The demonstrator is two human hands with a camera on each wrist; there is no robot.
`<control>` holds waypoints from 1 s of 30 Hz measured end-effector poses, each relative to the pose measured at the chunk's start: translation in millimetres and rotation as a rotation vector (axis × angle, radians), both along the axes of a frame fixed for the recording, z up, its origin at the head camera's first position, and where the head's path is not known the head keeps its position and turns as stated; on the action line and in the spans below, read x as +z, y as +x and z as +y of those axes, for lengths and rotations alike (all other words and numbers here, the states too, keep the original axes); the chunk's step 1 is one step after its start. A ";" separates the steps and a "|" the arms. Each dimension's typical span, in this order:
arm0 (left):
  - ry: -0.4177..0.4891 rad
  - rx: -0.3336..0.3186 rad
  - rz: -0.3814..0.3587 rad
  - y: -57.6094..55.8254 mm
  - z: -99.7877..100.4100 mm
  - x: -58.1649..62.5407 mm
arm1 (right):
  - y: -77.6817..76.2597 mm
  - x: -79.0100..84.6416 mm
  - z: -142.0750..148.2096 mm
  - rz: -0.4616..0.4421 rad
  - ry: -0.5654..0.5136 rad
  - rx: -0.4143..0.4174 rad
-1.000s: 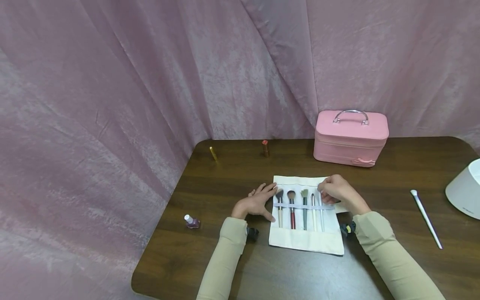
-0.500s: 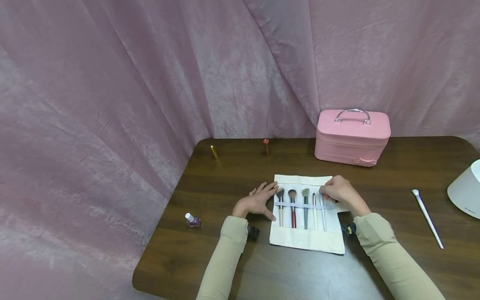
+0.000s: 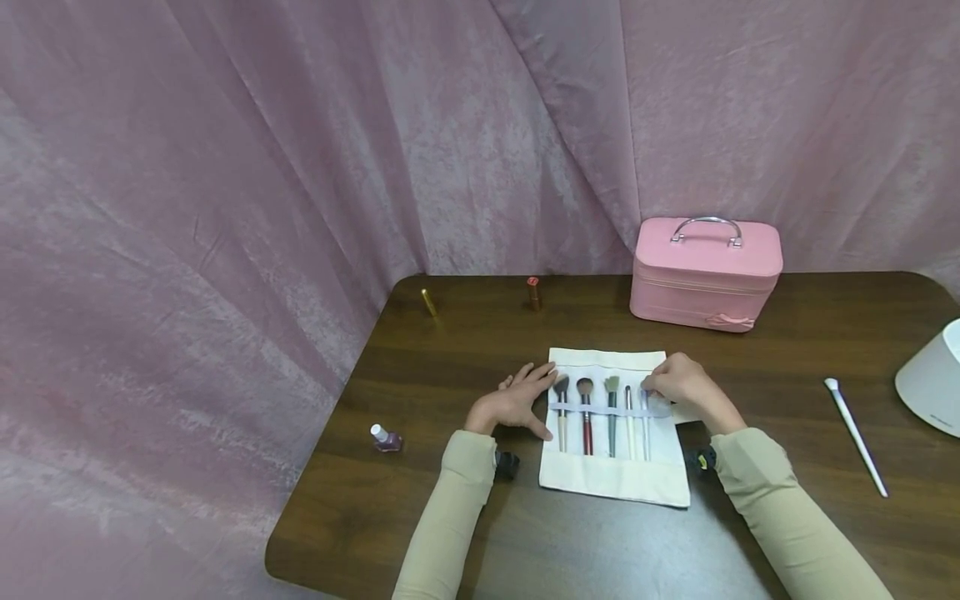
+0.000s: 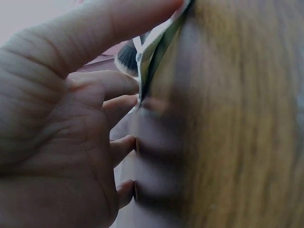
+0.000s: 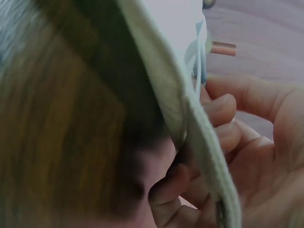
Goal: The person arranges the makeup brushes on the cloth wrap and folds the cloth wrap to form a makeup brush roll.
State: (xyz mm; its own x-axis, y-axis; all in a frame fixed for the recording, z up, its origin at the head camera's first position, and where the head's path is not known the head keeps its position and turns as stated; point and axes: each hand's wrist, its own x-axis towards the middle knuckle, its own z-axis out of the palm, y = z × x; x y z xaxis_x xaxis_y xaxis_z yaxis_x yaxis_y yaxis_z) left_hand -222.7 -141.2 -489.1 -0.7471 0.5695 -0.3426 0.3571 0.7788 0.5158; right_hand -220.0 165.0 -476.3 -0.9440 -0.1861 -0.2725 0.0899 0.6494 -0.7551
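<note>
A white cloth brush roll (image 3: 615, 483) lies unrolled on the table, with several makeup brushes side by side under its pale elastic band. My left hand (image 3: 510, 408) rests on its left edge, fingers spread, beside a dark fan-shaped brush (image 3: 562, 392). In the left wrist view dark bristles (image 4: 126, 59) show past the fingertips. With my right hand (image 3: 684, 383) I pinch the upper part of the rightmost pale makeup brush (image 3: 647, 437); its head is hidden by my fingers. The right wrist view shows curled fingers at the roll's edge (image 5: 164, 66).
A pink cosmetic case (image 3: 705, 275) stands at the back. A loose white brush (image 3: 857, 437) and a white rounded object (image 3: 933, 379) are at the right. A lipstick (image 3: 533, 293), a gold tube (image 3: 428, 302) and a nail polish bottle (image 3: 386, 438) stand farther left.
My right hand has shifted slightly right, and the top of the pale brush leans less to the left. My left hand stays on the roll's left edge.
</note>
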 end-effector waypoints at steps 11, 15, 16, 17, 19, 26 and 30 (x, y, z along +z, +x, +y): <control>0.005 -0.003 -0.007 0.2 -0.6 0.8 | 5.7 19.6 10.6 0.111 0.061 0.054; 0.003 -0.005 -0.010 -0.1 -1.3 0.0 | 6.5 20.7 16.2 0.215 0.009 0.051; 0.003 -0.003 -0.010 -0.1 -1.5 0.0 | 6.9 20.4 17.3 0.229 -0.007 0.042; 0.005 -0.002 -0.010 -0.1 -1.6 0.0 | 7.0 20.1 18.3 0.243 -0.021 0.029; 0.012 0.002 -0.010 0.0 -1.7 0.1 | 7.7 18.4 20.4 0.258 -0.047 -0.002; 0.025 0.004 -0.014 0.6 -1.4 -0.9 | 14.2 6.9 35.0 0.365 -0.018 -0.158; 0.017 -0.003 -0.004 -0.1 -1.3 -1.2 | 19.6 2.8 50.2 0.416 0.029 -0.244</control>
